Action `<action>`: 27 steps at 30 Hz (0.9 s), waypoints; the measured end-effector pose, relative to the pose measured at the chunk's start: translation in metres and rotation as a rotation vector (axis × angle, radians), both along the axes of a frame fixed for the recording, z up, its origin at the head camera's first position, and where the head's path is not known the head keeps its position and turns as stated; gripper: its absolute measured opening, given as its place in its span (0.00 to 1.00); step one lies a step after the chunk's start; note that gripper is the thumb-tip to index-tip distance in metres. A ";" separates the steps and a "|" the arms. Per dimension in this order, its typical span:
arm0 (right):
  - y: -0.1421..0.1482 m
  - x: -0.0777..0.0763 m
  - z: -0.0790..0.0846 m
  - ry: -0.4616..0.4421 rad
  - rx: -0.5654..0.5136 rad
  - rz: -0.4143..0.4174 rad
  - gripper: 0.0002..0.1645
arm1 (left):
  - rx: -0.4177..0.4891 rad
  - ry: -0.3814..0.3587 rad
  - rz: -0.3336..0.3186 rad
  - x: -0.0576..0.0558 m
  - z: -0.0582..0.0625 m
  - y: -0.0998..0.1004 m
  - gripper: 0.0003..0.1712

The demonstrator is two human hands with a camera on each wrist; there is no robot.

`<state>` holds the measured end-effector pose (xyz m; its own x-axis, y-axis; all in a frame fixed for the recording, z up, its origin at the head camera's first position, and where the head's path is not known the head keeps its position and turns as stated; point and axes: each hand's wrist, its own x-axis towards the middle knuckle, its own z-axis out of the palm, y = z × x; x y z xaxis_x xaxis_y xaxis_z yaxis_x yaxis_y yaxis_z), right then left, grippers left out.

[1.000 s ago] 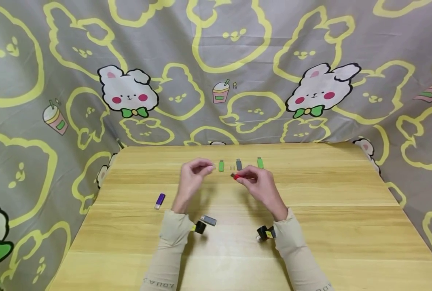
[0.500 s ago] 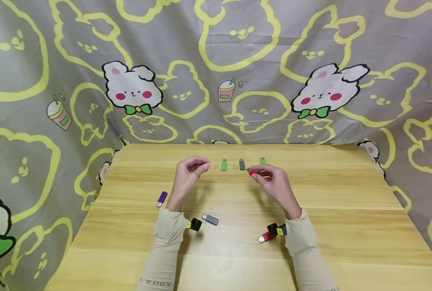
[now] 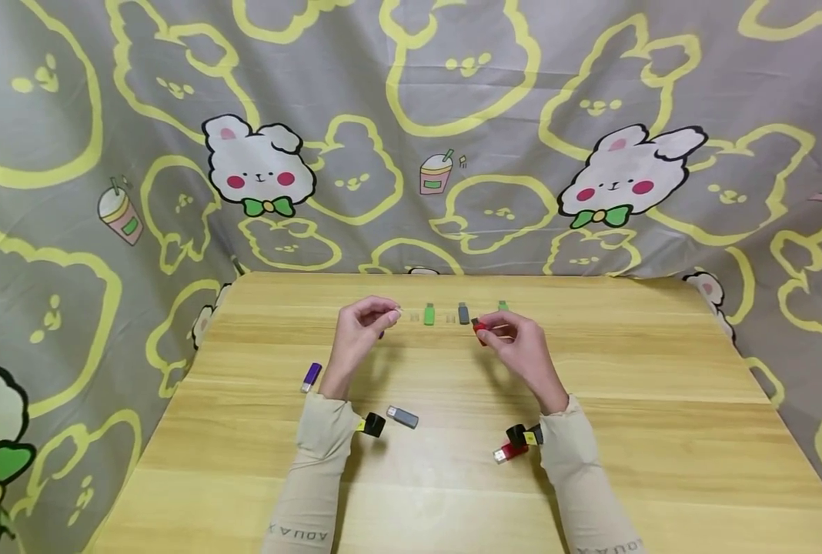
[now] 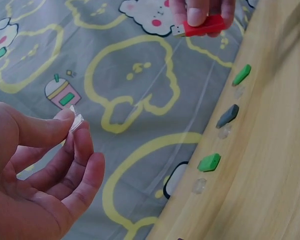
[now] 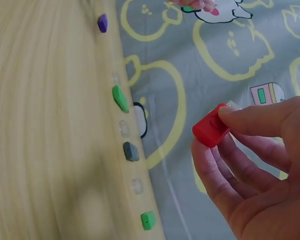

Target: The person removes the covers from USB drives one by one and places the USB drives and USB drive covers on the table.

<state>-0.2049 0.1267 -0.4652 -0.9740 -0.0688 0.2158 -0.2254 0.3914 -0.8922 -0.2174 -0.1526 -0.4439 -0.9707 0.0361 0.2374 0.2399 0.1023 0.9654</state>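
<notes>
- Over the desk (image 3: 633, 369), right fingers (image 5: 212, 175) clamped on a red USB stick (image 5: 210, 129), left fingers (image 4: 84, 150) on a clear cap (image 4: 76, 122).
- Pinch firmly — the cap could slip.

Through my feed I made out a curtained booth (image 3: 411, 231): rabbit-print cloth (image 3: 362, 77) hung round three sides of a wood-grained worktop (image 3: 446, 508).

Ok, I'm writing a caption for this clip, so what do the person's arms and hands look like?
Both the left sleeve and right sleeve are long and beige, with dark lettering near the frame's bottom edge. At each cuff sits a small black device with a yellow patch. The left hand and right hand wear no gloves.
</notes>
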 end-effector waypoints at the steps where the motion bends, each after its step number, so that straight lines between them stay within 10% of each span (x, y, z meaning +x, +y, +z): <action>1: 0.001 -0.001 -0.001 -0.001 -0.003 -0.004 0.08 | -0.001 0.001 -0.003 0.000 -0.001 0.000 0.09; 27: 0.091 -0.060 -0.024 -0.193 0.223 -0.294 0.15 | -0.037 -0.045 -0.014 -0.003 -0.012 0.014 0.06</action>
<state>-0.2650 0.2174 -0.4889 -0.9802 0.1940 0.0389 0.0878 0.6025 -0.7933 -0.2208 -0.1389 -0.4555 -0.9798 0.0573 0.1915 0.1976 0.1350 0.9709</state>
